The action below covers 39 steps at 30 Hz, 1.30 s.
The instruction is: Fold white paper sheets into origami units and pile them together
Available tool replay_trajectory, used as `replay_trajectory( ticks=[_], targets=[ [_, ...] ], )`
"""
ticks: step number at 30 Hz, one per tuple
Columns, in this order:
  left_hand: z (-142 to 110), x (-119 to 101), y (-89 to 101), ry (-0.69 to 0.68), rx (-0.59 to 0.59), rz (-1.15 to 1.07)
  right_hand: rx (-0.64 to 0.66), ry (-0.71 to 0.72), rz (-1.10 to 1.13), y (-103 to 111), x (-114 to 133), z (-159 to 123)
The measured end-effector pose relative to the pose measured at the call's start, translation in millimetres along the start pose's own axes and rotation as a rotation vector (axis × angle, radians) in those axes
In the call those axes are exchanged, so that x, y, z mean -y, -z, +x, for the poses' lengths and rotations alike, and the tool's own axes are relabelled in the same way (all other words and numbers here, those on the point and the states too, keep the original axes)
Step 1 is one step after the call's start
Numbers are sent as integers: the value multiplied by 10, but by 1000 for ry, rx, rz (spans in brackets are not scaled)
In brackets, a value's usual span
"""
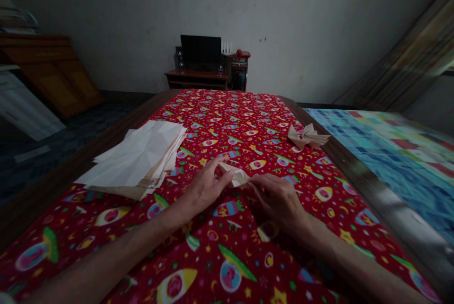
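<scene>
In the head view, a small folded piece of pale paper [238, 177] is held just above or on the red patterned cloth [232, 129], at the middle of its near half; which of the two cannot be told. The left hand [206, 186] pinches the paper's left end, thumb along the near side and fingers bent behind it. The right hand [278, 195] grips the right end, its fingers curled in close together; how its thumb sits is hard to make out.

To the left, near the cloth's edge, lies a loose stack of creased paper sheets [142, 152], their edges uneven. Folded paper pieces [308, 136] sit at the right edge of the cloth, farther off than the hands. Beyond the far end, a black monitor [201, 49] stands on a brown desk [196, 76] against the wall.
</scene>
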<state>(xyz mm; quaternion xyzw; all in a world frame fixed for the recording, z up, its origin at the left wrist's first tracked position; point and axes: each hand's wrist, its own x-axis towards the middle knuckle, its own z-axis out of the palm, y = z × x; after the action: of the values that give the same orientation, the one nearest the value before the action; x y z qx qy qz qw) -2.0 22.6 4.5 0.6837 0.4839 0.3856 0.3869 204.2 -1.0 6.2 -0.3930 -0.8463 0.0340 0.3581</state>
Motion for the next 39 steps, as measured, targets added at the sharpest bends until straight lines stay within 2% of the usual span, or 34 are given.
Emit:
replay_trajectory(
  ticks=[4,8,13,17,19,23,30,39],
  targets=[
    [9,-101,-9,-28,-51,228,91,-41,80,19,173,-8],
    [16,-148,11,-83,-54,306,119,-182,122,61,215,26],
    [-2,-206,18,-123,-8,284,82,-399,158,72,84,126],
    [-15,-225,-11,-119,51,235,219,-484,290,25,25,144],
    [-27,-215,-40,-86,59,219,237,-520,334,-2,26,133],
    [-61,-192,-108,-63,19,188,212,-553,357,-24,53,127],
    [-75,-190,-177,4,-9,317,222,-542,300,-5,125,152],
    [-25,-124,-153,91,39,-6,217,-564,229,-9,55,125]
  ],
)
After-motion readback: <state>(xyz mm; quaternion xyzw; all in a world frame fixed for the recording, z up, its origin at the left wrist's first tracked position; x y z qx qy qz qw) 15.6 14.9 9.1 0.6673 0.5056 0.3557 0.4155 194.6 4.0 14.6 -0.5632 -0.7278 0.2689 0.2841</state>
